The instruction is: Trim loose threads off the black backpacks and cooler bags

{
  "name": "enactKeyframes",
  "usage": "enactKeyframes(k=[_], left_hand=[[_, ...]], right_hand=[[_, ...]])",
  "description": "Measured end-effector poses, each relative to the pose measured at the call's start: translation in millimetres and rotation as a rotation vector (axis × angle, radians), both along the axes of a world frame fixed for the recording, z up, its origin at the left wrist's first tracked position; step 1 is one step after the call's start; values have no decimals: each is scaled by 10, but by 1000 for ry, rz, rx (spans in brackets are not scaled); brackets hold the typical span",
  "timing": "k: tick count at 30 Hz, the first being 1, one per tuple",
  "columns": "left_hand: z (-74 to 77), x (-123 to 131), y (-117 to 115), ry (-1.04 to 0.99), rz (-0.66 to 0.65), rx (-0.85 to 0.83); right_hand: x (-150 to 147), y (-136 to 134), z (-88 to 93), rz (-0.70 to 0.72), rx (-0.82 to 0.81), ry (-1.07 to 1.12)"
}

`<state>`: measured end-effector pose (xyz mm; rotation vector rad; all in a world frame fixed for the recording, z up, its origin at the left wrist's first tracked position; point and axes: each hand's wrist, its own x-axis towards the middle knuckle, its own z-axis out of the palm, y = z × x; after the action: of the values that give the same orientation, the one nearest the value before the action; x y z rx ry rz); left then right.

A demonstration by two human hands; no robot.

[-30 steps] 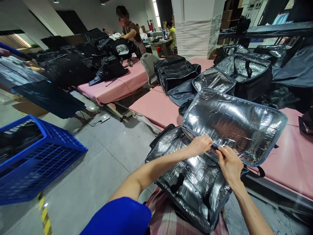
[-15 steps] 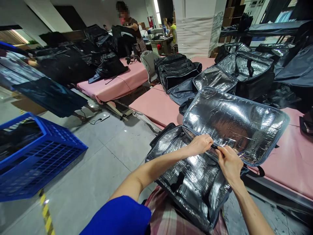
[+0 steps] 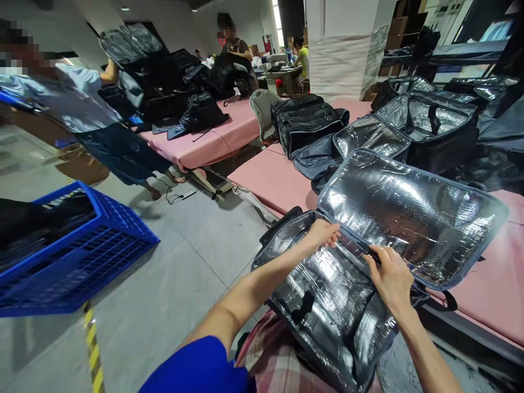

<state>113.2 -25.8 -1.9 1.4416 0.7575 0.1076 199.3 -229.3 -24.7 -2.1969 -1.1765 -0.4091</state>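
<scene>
A strap (image 3: 373,253) is running along the near edge of the lid (image 3: 434,210); the right hand (image 3: 392,275), nearer, is pinching it; the left hand (image 3: 321,233) is curling beside that edge, grip unclear.

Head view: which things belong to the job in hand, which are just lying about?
In the job:
open black silver-lined bag
its silver lid
small black strip at the right hand
left hand

Lying about, apparently:
blue plastic lattice crate
grey chair
second open black silver-lined bag
</scene>
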Motion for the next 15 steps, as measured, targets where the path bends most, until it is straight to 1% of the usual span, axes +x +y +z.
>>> enactKeyframes(k=[4, 7, 11, 15], left_hand=[[-140, -47, -121, -128, 82, -35], [-214, -97, -163, -201, 126, -41], [-270, -96, -159, -251, 127, -40], [-282, -90, -145, -268, 117, -37]], right_hand=[[7, 67, 46, -2, 74, 87], [9, 201, 83, -4, 97, 90], [-12, 426, 118, 4, 62, 89], [-27, 520, 128, 0, 28, 113]])
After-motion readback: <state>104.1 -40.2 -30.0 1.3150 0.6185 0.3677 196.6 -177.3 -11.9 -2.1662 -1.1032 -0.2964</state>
